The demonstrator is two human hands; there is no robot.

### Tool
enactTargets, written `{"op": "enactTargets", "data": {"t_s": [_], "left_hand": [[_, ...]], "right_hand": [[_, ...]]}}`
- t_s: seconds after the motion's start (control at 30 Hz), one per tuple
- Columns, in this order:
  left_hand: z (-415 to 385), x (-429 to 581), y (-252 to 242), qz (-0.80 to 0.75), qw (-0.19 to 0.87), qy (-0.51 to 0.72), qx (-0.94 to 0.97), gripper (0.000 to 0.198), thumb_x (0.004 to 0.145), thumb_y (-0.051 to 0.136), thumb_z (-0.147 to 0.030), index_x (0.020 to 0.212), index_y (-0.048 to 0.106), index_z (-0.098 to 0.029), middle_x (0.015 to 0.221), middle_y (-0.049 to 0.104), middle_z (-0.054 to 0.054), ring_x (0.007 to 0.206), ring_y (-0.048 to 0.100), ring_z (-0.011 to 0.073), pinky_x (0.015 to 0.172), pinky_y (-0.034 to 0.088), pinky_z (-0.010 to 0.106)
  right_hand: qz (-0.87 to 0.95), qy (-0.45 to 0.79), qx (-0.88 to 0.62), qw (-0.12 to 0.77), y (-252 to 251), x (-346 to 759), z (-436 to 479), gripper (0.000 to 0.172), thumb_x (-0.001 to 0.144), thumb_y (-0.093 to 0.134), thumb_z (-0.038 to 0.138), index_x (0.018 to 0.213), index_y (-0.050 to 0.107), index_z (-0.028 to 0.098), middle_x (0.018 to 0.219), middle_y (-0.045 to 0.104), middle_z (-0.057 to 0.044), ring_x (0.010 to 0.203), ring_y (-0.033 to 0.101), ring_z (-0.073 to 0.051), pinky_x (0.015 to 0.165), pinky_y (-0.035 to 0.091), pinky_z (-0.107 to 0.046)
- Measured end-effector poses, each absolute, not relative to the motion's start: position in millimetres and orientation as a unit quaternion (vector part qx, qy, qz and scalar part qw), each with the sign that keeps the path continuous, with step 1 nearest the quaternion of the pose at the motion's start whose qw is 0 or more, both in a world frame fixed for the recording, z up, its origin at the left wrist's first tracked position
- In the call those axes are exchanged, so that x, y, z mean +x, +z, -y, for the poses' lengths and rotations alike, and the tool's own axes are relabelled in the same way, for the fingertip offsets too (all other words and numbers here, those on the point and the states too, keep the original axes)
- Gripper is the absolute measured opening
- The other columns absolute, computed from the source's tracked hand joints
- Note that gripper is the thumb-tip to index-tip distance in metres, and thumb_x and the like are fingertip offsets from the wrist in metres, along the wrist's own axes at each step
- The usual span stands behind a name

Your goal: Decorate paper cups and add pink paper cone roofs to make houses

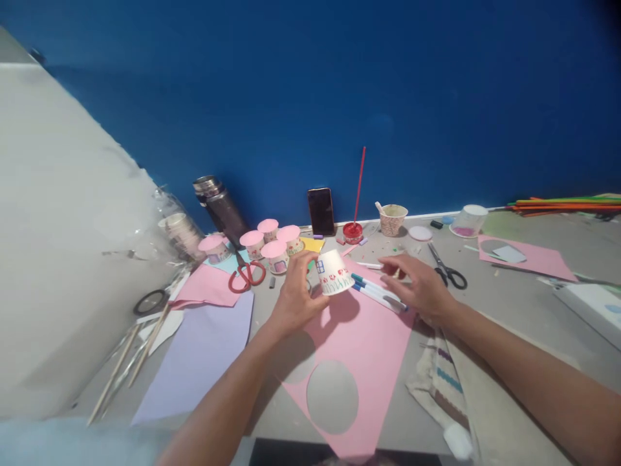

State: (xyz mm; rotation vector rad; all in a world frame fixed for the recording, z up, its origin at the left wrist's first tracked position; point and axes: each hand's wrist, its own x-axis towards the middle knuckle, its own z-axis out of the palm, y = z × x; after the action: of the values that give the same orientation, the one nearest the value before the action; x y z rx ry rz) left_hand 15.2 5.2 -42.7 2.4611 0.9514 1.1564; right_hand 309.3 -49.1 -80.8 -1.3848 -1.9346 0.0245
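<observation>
My left hand [301, 291] grips a white paper cup [334, 275], tilted and upside down, between thumb and fingers. On the cup are drawn a blue window, red flowers and green grass. My right hand [412, 285] is to its right, over the table, with thumb and fingers apart. Close to its fingertips lie several white markers [378, 292] with blue and teal caps, on a pink paper sheet [373, 349] with round cut-outs. A thin white stick-like item [369, 265] ends near the right fingertips; contact cannot be made out.
Several cups with pink paper tops [275, 249] stand behind my left hand, near red-handled scissors [247, 277] and a dark flask [220, 210]. A phone [321, 212] leans on the blue wall. Black scissors [449, 268] and a knitted item [444, 375] lie right.
</observation>
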Motion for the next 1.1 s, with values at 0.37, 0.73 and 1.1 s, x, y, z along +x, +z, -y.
{"op": "enactTargets", "data": {"t_s": [0.37,0.73,1.1], "left_hand": [[-15,8,-79,-0.347,0.123,0.445,0.816,0.072,0.077,0.076,-0.011,0.141,0.045,-0.026,0.141,0.057,0.013,0.133,0.058,0.0311,0.109,0.053,0.050],[-9,7,-84,-0.300,0.107,0.447,0.836,0.066,0.081,0.074,-0.013,0.141,0.047,-0.024,0.136,0.058,0.013,0.130,0.057,0.0299,0.109,0.052,0.050],[-3,8,-82,-0.311,0.139,0.435,0.834,0.069,0.082,0.074,-0.013,0.143,0.045,-0.028,0.139,0.056,0.012,0.132,0.056,0.0295,0.101,0.058,0.046]], "right_hand": [[0.794,0.026,-0.580,0.184,-79,291,55,0.017,0.095,0.066,0.032,0.086,0.075,0.021,0.089,0.078,-0.008,0.090,0.070,-0.025,0.075,0.043,-0.033],[0.772,0.034,-0.625,0.106,-76,289,57,0.025,0.099,0.060,0.040,0.092,0.075,0.021,0.097,0.079,-0.009,0.096,0.069,-0.029,0.076,0.043,-0.035],[0.724,0.035,-0.669,0.166,-74,305,55,0.025,0.098,0.057,0.040,0.090,0.076,0.025,0.094,0.078,-0.005,0.090,0.070,-0.024,0.072,0.043,-0.032]]}}
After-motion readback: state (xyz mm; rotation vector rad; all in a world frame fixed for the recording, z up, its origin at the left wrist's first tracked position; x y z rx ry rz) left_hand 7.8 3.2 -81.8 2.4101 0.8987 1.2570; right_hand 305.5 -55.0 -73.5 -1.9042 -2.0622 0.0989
